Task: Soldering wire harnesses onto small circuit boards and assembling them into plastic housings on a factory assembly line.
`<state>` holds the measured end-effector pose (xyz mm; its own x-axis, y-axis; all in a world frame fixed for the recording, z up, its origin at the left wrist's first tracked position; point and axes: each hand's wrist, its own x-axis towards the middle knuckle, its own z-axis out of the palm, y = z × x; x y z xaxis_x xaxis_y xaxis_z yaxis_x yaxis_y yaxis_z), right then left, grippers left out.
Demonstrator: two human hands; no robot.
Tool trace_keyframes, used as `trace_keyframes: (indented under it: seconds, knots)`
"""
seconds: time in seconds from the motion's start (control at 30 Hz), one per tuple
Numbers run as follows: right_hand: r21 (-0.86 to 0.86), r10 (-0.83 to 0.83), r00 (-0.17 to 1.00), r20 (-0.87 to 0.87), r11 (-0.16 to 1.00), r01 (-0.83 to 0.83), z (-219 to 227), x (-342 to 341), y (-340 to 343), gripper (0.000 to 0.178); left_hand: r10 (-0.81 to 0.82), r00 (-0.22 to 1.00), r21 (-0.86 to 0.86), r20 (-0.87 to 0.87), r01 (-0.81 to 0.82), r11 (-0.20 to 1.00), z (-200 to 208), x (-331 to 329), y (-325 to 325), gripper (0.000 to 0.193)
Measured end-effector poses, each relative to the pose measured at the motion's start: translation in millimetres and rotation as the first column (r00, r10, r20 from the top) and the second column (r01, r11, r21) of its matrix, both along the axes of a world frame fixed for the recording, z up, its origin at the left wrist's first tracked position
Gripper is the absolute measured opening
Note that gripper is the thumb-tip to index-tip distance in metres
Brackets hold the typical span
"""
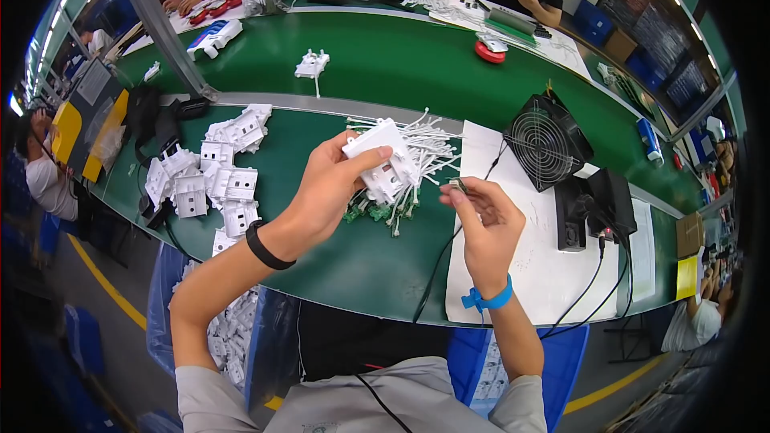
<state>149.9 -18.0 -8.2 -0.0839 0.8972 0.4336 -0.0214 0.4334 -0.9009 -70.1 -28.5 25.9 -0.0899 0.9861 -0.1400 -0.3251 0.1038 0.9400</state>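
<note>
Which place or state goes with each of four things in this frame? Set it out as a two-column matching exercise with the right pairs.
Things:
1. Left hand
2. Blue wristband
3. Black fan
4. Pile of white housings

Places or states:
A. On the green tabletop, at the left
B. Standing to the right of the bundle of white cables
C. Gripping a white plastic housing
D. Around the right wrist

Pairs: 1-C, 2-D, 3-B, 4-A
</note>
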Motion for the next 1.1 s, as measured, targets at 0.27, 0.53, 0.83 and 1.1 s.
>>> trace_keyframes:
  seconds: [0.27,0.53,0.83,1.1]
  knots:
    - [-0.141,0.127,0.991,-0.032,0.981,-0.130,-16,5,8,0.013,0.054,0.990,0.051,0.129,-0.061,0.997,11,23,-1,0.017]
    - [-0.464,0.287,0.862,-0.418,0.749,-0.474,-14,3,3,0.017,0.097,0.995,0.138,-0.032,-0.091,0.986,-12,25,1,0.024]
    - [-0.543,0.164,0.773,-0.613,0.623,-0.563,-21,1,-10,0.014,0.099,0.995,0.250,-0.018,-0.092,0.964,-14,37,-1,0.030]
    - [-0.512,0.155,0.751,-0.642,0.643,-0.570,-21,-2,-15,0.012,0.089,0.989,0.282,-0.115,-0.053,0.958,-23,41,-6,0.030]
